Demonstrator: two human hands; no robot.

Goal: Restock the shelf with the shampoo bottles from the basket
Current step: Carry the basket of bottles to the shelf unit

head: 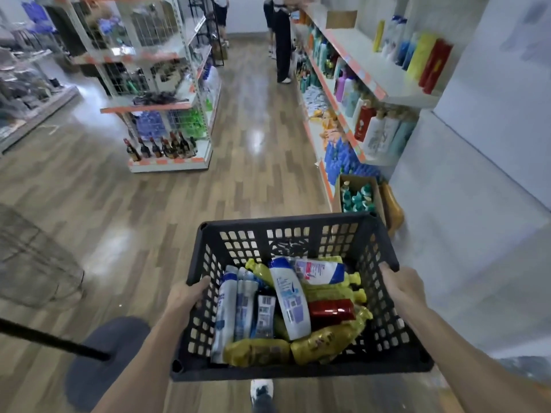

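Both hands are clamped on the black basket (298, 231) in the lower middle of the frame, left hand (186, 296) on its left rim, right hand (402, 286) on its right rim. It's packed with shampoo bottles (290, 305) lying flat: white, yellow, one red. The shelf (369, 67) runs down the right side, already lined with upright bottles. A cardboard box (357, 195) sits on the floor below it.

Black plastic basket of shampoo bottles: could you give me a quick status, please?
Left hand and right hand gripping black plastic lattice basket by its sides. Bottles all inside. White wall shelf ahead right; aisle open.
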